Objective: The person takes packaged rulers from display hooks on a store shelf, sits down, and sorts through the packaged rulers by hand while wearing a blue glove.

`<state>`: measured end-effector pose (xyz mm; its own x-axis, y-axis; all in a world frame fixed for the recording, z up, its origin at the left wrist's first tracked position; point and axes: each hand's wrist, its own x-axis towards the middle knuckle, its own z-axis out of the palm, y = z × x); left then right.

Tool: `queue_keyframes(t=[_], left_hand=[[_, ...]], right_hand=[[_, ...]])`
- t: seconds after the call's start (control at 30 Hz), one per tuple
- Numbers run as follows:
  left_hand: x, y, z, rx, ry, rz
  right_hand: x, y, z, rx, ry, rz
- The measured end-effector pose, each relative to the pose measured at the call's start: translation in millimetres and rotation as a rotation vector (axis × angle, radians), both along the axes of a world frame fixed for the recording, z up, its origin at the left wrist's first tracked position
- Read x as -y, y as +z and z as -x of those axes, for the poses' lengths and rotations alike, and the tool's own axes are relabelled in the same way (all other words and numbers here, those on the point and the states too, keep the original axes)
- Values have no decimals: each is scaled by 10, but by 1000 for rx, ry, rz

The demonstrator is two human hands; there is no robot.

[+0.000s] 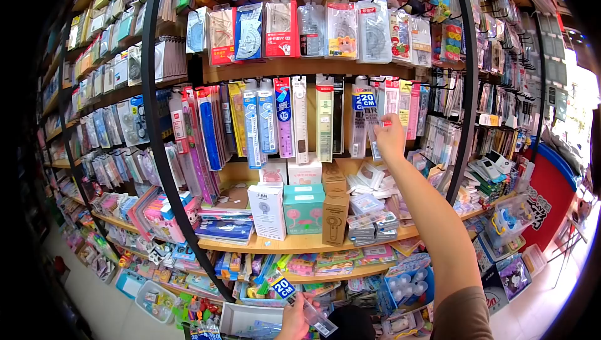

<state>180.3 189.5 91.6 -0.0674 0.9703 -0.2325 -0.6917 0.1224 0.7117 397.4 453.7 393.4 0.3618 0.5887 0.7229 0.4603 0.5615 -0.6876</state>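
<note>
Low in front of me, my left hand (293, 322) is closed around a clear packaged ruler (283, 287) with a blue-and-yellow "20 CM" header. My right hand (391, 137) reaches up to the middle row of hooks, its fingers closed on another packaged ruler (368, 102) with the same "20 CM" header. That ruler is at the hook, beside a similar ruler pack (357, 130) hanging just left of it. Whether it is still on its hook I cannot tell. Pink packs (414, 111) hang to the right of my right hand.
Packaged protractor and set-square packs (280, 27) hang above. A white fan box (267, 212), a green box (303, 208) and a brown box (336, 218) stand on the wooden shelf (294, 246). Black posts (164, 121) frame the rack. A grey bin (235, 318) sits below.
</note>
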Motion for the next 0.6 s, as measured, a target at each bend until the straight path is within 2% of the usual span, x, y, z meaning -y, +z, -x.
queue_keyframes(t=[0.13,0.23,0.27,0.33,0.4,0.43,0.5,0.57,0.6], left_hand=[[14,62,-6,7,-10,-14],[38,116,33,1,-15,-10],[31,133,33,-1,-4,-19],[15,115,43,2,7,-53],[0,105,45,-7,34,-71],[-7,109,45,-12,45,-81],[30,195,36,-1,68,-82],[26,195,33,-13,82,-104],[23,129,47,-28,86,-125]], right_hand=[[-5,0,89,141,-37,56],[93,-316,258,413,-266,-73],[193,-458,331,453,-205,-110],[570,-767,503,497,163,-122],[1192,-1083,761,532,518,321],[1258,-1539,798,638,625,314],[1788,-2018,924,811,898,542],[2046,-2743,909,779,1098,544],[2262,-2582,887,800,1049,696]])
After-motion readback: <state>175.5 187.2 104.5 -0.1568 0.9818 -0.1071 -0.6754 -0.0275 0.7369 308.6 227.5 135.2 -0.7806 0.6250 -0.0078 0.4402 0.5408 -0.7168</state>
